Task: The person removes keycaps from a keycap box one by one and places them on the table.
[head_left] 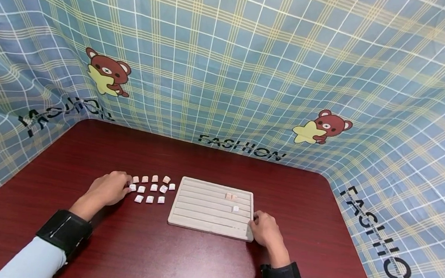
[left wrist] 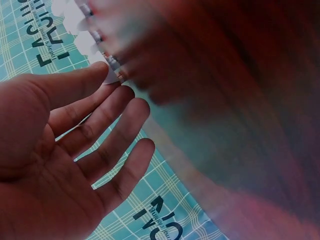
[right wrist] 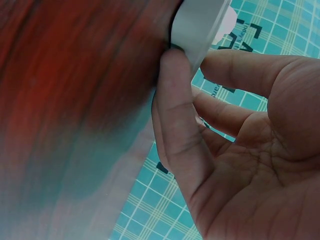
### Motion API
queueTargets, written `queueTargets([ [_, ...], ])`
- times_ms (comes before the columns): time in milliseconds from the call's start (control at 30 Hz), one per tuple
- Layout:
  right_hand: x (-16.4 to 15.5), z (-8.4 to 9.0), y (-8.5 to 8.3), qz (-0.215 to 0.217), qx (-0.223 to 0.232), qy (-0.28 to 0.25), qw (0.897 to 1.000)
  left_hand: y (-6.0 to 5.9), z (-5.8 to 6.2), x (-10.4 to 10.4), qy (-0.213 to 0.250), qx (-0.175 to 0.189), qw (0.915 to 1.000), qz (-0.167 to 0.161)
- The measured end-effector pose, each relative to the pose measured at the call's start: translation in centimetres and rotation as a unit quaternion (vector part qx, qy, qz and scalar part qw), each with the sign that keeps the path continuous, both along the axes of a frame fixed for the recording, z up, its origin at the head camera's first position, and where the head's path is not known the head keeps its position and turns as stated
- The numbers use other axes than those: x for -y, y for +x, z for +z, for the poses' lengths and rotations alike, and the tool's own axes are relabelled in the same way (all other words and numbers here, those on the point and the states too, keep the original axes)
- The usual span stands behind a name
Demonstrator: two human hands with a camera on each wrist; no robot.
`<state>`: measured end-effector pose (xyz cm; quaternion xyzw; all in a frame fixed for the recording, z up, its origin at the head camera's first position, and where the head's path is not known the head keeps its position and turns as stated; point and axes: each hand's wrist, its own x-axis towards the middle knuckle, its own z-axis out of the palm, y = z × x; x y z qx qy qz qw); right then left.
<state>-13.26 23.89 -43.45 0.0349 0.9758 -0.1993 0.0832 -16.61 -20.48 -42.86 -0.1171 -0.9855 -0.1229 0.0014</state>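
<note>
My left hand (head_left: 107, 188) pinches a white keycap (head_left: 132, 188) between thumb and fingertips, at the left end of a group of loose keycaps. In the left wrist view that keycap (left wrist: 111, 76) shows at the thumb tip, while the other fingers spread loosely. To the right lies a beige ridged tray (head_left: 201, 215). Its right edge is gripped by my right hand (head_left: 266, 230), with thumb and fingers at the tray wall (right wrist: 197, 27) in the right wrist view. On the tray sit two pinkish keycaps (head_left: 228, 196) side by side and one white keycap (head_left: 235, 209) below them.
Several white and pinkish keycaps (head_left: 153, 187) lie in loose rows between my left hand and the tray. The dark red table (head_left: 141, 245) is bordered at the back and sides by a blue checked cloth (head_left: 210, 91).
</note>
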Motion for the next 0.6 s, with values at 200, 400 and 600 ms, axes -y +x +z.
queueTargets([
  [200, 0.09, -0.05, -0.08, 0.000, -0.002, 0.006, 1.000, -0.17, -0.30, 0.08, 0.004, -0.008, 1.0000, -0.002],
  [400, -0.02, -0.05, -0.10, -0.002, 0.000, 0.005, 1.000, -0.05, -0.34, 0.09, 0.011, 0.009, 0.9999, 0.004],
  [600, -0.04, 0.08, 0.05, -0.002, 0.001, 0.000, 1.000, 0.14, 0.15, -0.29, 0.017, 0.011, 0.9998, 0.002],
])
